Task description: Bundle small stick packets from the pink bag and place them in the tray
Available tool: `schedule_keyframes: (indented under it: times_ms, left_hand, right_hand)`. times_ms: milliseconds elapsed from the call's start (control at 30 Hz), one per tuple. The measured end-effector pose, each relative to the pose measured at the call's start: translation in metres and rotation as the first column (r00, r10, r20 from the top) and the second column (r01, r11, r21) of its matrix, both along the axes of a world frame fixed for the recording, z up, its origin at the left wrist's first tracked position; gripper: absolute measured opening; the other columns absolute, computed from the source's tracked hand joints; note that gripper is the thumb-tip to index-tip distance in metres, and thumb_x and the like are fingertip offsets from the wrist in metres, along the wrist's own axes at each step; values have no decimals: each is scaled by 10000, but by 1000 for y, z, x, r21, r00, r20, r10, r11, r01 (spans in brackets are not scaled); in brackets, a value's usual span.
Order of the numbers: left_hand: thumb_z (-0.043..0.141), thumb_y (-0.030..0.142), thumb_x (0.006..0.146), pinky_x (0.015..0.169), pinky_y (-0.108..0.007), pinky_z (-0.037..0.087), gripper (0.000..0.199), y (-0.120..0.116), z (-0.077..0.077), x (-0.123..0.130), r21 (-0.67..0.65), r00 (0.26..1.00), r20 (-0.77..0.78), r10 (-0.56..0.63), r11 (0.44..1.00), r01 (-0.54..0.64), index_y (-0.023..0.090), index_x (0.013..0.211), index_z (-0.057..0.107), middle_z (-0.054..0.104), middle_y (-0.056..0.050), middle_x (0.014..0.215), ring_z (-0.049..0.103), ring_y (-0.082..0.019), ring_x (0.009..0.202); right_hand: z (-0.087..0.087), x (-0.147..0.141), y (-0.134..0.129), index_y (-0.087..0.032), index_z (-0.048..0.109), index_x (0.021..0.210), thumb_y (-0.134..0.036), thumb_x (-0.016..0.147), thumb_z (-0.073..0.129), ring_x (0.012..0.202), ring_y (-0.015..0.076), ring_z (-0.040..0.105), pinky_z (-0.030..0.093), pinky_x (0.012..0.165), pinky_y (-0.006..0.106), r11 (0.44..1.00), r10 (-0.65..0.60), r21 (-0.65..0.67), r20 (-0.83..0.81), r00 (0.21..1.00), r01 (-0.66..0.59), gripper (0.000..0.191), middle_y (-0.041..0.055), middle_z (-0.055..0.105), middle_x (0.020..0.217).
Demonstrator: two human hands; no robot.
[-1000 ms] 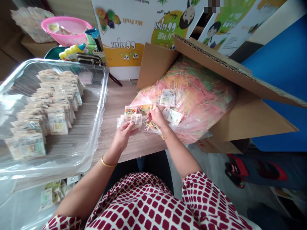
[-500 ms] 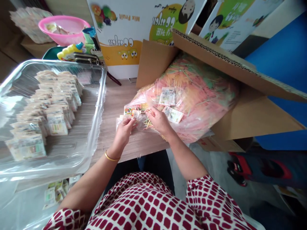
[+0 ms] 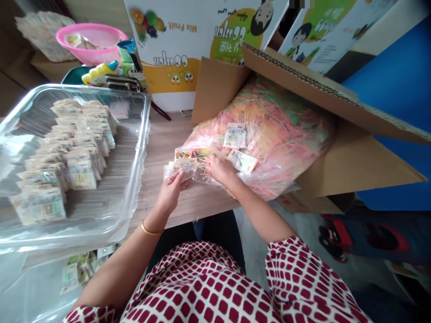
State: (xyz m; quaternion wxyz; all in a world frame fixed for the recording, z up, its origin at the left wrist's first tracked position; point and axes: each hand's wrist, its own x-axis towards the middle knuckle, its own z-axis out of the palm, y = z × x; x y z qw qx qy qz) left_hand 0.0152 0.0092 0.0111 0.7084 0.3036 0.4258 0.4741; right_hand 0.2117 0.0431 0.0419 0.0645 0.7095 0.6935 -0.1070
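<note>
Two hands work under my remote view: the left hand (image 3: 171,193) grips printed sachets (image 3: 180,168), the right hand (image 3: 220,169) pinches coloured sticks (image 3: 204,164), which a slack pinch could spill across the wooden table (image 3: 168,139).

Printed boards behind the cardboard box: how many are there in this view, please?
2. One printed board, with fruit pictured, stands behind the cardboard box; the other stands further right. Others may be hidden.
</note>
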Motion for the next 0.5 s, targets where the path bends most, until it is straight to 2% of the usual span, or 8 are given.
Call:
schedule_keyframes:
  times_ms: [67,133,233,367,500]
  left_hand:
    - [876,526,713,1037,-428,550,448,0,0,-1,6,1000,-2,4,1000,-4,178,985,800,786,-89,1103,697,-269,1125]
    - [891,521,695,1025,-427,553,432,1,-1,-3,14,1000,-21,17,1000,-17,178,940,799,790,-72,1036,708,-258,1071]
    - [897,501,694,1009,-415,554,398,2,-1,-5,23,998,-41,50,999,-49,179,905,793,784,-55,982,712,-239,1027]
    - [923,477,660,988,-387,557,403,2,0,-4,20,996,-37,81,997,-81,180,898,789,776,-46,988,706,-212,992]
    - [945,475,613,960,-381,564,422,0,2,-3,-18,995,-36,90,996,-91,179,865,782,775,-44,974,704,-207,956]
  right_hand:
    - [2,0,0,-87,565,1282,-377,1074,416,984,301,739,533,829,363,999,-36,37,-54,998,38,386,214,754,1085]
    - [4,-1,1,-84,562,1297,-318,1092,336,1035,282,727,519,858,342,993,-65,86,-132,989,76,385,204,749,1127]
    - [7,-8,4,-87,537,1351,-232,1073,331,1112,262,704,504,886,314,988,-66,122,-226,972,96,376,188,734,1207]
    - [4,-27,17,-137,551,1373,-300,1066,388,1038,300,735,521,837,352,999,-15,41,-174,985,23,384,164,768,1120]
    - [3,-42,26,-109,556,1372,-260,1057,413,1029,339,745,529,828,389,999,24,-34,-99,995,-27,378,200,768,1109]
